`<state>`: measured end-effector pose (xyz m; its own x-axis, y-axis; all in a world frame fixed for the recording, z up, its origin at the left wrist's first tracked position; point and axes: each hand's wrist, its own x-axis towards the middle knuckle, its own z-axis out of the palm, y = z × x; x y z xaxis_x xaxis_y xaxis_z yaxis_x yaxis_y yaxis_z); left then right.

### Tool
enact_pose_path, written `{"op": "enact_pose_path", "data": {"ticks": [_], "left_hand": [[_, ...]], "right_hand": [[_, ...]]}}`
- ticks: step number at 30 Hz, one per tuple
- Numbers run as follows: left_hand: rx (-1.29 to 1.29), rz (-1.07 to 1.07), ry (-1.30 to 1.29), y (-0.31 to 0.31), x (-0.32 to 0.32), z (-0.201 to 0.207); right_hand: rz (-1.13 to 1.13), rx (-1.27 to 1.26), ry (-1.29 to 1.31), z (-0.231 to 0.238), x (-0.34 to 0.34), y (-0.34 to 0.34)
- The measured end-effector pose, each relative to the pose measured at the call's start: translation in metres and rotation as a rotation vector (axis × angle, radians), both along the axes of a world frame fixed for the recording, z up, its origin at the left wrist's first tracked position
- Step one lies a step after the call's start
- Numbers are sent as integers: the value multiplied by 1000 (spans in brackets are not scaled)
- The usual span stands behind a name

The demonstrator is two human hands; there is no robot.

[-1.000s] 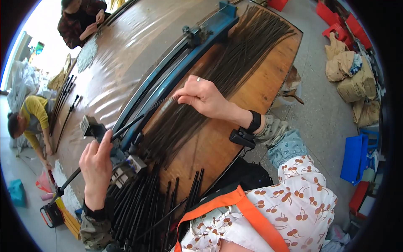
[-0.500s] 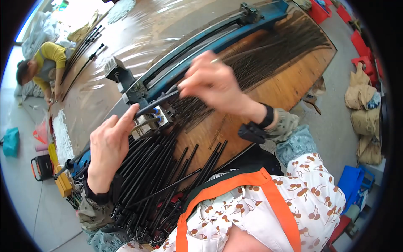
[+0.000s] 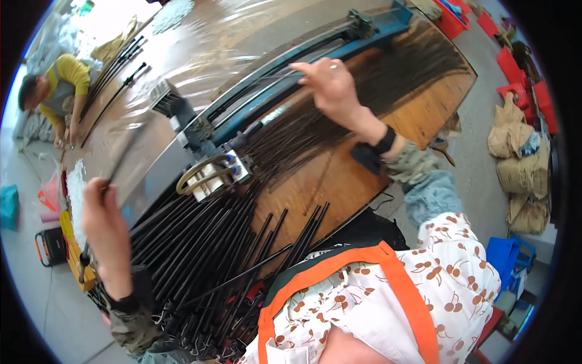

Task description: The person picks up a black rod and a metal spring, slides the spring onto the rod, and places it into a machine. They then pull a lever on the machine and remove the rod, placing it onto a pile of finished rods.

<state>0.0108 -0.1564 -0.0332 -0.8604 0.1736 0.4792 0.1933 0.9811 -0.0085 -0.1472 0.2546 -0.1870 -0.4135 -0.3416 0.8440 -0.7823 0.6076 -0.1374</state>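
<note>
The left hand's fingers (image 3: 97, 195) are curled round a dark rod (image 3: 128, 148), the thumb side uppermost. The rod passes through the grip and slants up and away to the right from the top of the fist, its far part blurred. A knobbed dark end (image 3: 85, 259) shows just below the left hand (image 3: 111, 233); whether it belongs to the same rod cannot be told.

The right hand (image 3: 333, 91) is raised over the blue rail machine (image 3: 393, 25), well apart from the rod. Its forefinger points out to the left and the other fingers are loosely bent; whether anything thin lies between the fingertips cannot be told.

Between the hands, at the machine's near end, sits a metal block (image 3: 241, 167) with a looped hose (image 3: 182, 183). Beneath the right forearm, dark coiled springs (image 3: 303, 130) lie along the wooden desk (image 3: 280, 197). Below the block, a heap of black rods (image 3: 194, 249) fans toward the person's apron strap (image 3: 412, 297). Farther left, a co-worker in yellow sleeves (image 3: 74, 71) bends beside more rods (image 3: 115, 100).
</note>
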Motion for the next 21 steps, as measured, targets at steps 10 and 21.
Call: {"op": "enact_pose_path", "data": {"ticks": [10, 21], "left_hand": [[157, 220, 170, -46, 45, 40], [240, 342, 72, -83, 117, -5]], "right_hand": [[663, -87, -637, 50, -18, -164], [728, 265, -597, 46, -36, -241]]}}
